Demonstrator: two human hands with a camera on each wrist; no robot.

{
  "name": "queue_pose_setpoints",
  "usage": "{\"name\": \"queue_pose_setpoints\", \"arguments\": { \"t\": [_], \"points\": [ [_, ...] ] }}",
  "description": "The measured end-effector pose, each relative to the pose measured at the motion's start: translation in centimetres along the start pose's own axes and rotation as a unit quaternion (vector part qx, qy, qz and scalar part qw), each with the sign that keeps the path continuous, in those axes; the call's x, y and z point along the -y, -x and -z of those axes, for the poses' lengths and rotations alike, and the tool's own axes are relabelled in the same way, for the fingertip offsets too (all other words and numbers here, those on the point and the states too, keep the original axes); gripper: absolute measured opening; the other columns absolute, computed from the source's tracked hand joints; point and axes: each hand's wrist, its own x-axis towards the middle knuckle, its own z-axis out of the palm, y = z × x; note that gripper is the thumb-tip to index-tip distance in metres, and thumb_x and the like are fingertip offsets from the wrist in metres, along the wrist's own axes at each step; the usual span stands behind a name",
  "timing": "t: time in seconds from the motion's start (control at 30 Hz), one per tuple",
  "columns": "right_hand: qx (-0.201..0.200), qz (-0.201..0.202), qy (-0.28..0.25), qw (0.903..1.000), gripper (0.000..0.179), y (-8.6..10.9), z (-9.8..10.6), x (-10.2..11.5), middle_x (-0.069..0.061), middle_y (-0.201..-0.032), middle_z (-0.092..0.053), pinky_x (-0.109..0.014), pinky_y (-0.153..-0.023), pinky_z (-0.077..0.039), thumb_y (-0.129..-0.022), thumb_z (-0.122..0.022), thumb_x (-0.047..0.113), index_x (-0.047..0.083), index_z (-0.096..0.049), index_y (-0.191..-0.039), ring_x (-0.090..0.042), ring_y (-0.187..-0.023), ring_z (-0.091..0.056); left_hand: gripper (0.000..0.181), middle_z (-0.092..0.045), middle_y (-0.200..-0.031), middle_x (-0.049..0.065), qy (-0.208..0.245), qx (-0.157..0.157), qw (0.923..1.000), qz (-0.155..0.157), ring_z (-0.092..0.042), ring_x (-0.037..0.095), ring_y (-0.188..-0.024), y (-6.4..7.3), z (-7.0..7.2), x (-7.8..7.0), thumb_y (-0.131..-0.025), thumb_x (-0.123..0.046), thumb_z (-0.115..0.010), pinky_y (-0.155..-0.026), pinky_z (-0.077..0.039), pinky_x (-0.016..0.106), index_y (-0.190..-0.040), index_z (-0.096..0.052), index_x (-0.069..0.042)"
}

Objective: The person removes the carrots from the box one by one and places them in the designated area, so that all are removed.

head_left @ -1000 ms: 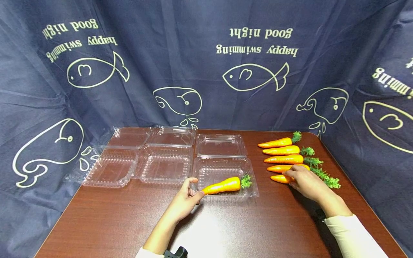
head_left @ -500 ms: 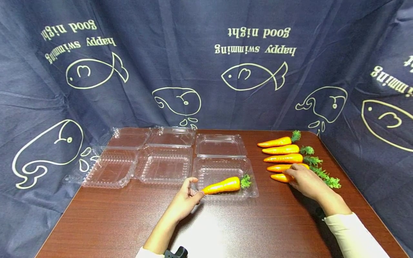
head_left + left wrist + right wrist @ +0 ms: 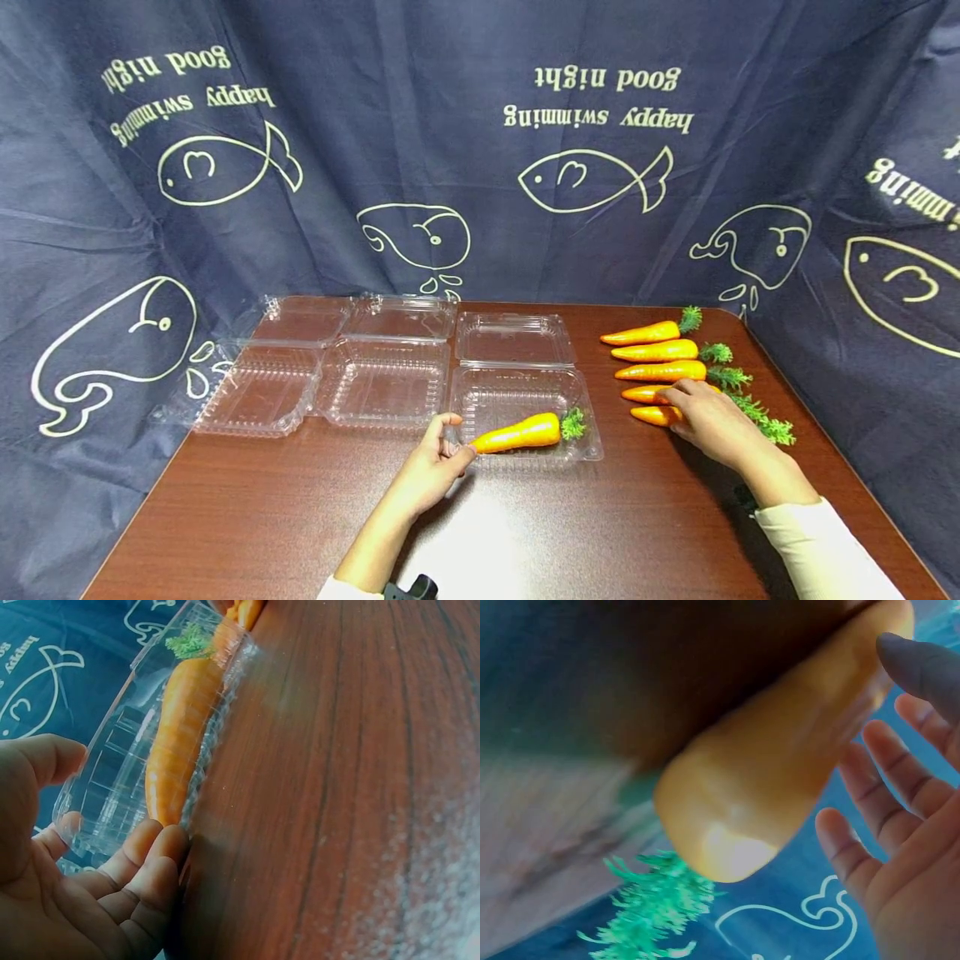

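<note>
An orange carrot (image 3: 517, 433) with a green top lies slanted in the nearest clear plastic container (image 3: 588, 392). My left hand (image 3: 431, 467) grips that container's near left corner, fingers bent about its edge; in the left wrist view their tips overlap the carrot's thin end. At the right my right hand (image 3: 712, 421) is over the nearest carrot (image 3: 651, 415) of a column, hiding its thick end. In the right wrist view the thumb (image 3: 919, 671) lies across this carrot's narrow part, with the fingers along its other side.
Several more carrots (image 3: 660, 371) lie beyond the right hand, green tops to the right. Two more clear containers (image 3: 386, 425) stand side by side at the left, lids (image 3: 405, 317) folded back. A dark patterned curtain (image 3: 480, 150) hangs behind the brown table (image 3: 300, 517).
</note>
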Motion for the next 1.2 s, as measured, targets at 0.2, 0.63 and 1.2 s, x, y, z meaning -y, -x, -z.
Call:
{"name": "queue_pose_setpoints", "arguments": {
  "t": [0.2,0.63,1.2],
  "points": [
    [-0.021,0.018,-0.008,0.9996,0.044,-1.2,0.7,0.8,-0.008,-0.089,-0.062,-0.052,-0.068,-0.048,-0.061,-0.088,0.003,0.007,-0.069,-0.101,-0.034,-0.078,-0.061,0.053,-0.056,-0.080,0.003,-0.002,-0.002,1.0000,-0.001,-0.053,0.015,-0.066,0.0,0.0,0.1,-0.092,-0.026,-0.066,-0.054,-0.041,0.026,-0.137,-0.042,-0.010],
    [0.026,0.015,-0.063,0.9976,0.047,-5.2,2.7,4.1,-0.012,-0.107,-0.064,-0.051,-0.081,-0.049,-0.070,-0.085,0.000,0.002,-0.068,-0.114,-0.034,-0.097,-0.063,0.053,-0.055,-0.083,0.002,-0.008,-0.008,0.9999,0.002,-0.051,0.014,-0.066,0.1,-0.2,0.0,-0.091,-0.027,-0.066,-0.054,-0.041,0.025,-0.137,-0.044,-0.012],
    [0.106,0.120,-0.080,0.9838,0.045,-11.3,3.1,10.0,-0.003,-0.105,-0.063,-0.044,-0.081,-0.050,-0.073,-0.083,0.006,0.009,-0.068,-0.115,-0.022,-0.097,-0.061,0.052,-0.053,-0.079,0.000,-0.009,-0.010,0.9999,0.001,-0.048,0.012,-0.062,0.1,-0.3,-0.1,-0.092,-0.026,-0.066,-0.052,-0.039,0.023,-0.137,-0.044,-0.011]
  ]
}}
